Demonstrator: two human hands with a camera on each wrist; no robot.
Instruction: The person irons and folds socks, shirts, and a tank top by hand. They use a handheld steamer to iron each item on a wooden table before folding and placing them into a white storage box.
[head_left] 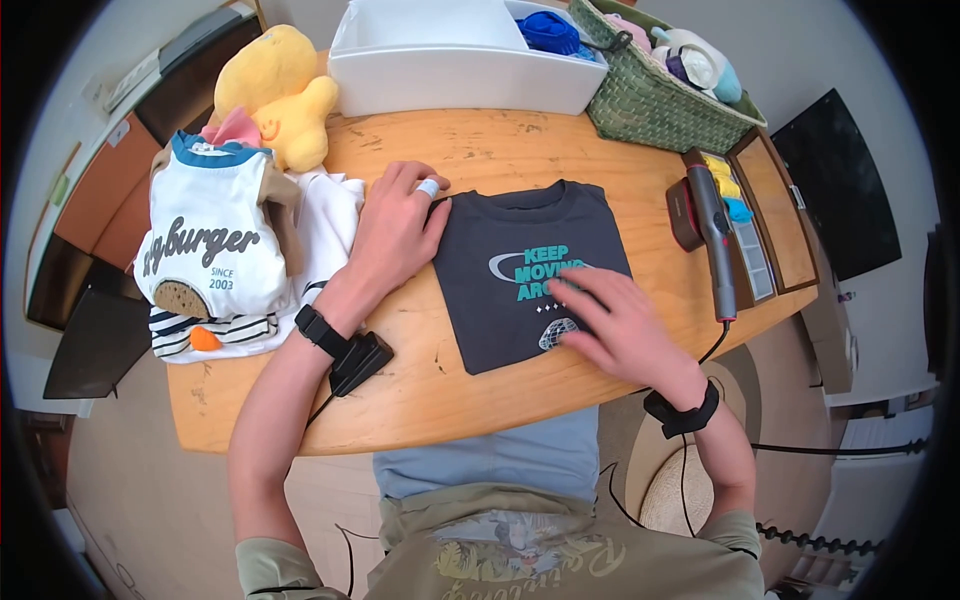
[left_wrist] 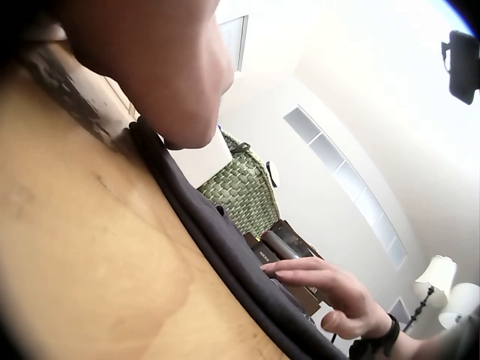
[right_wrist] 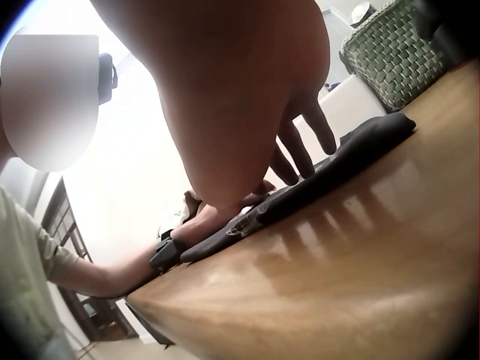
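Note:
A dark grey T-shirt (head_left: pixel 500 310), folded into a neat rectangle with teal lettering, lies on the wooden table in front of me. My left hand (head_left: pixel 398 225) rests beside its upper left corner, the thumb right at the fabric edge and a pale band round one finger. Over the lower right of the print is my right hand (head_left: pixel 630 330), fingers spread and slightly blurred. The right wrist view shows those fingers (right_wrist: pixel 319 131) extended just over the shirt (right_wrist: pixel 367 142). In the left wrist view, the shirt's layered edge (left_wrist: pixel 217 262) runs past my left palm.
Left of me is a pile of folded clothes (head_left: pixel 220 240), with a yellow plush toy (head_left: pixel 270 90) behind it. A white box (head_left: pixel 450 85) and a green woven basket (head_left: pixel 650 110) stand at the back. On the right lie a grey styling tool (head_left: pixel 715 250) and a divided wooden case (head_left: pixel 775 210).

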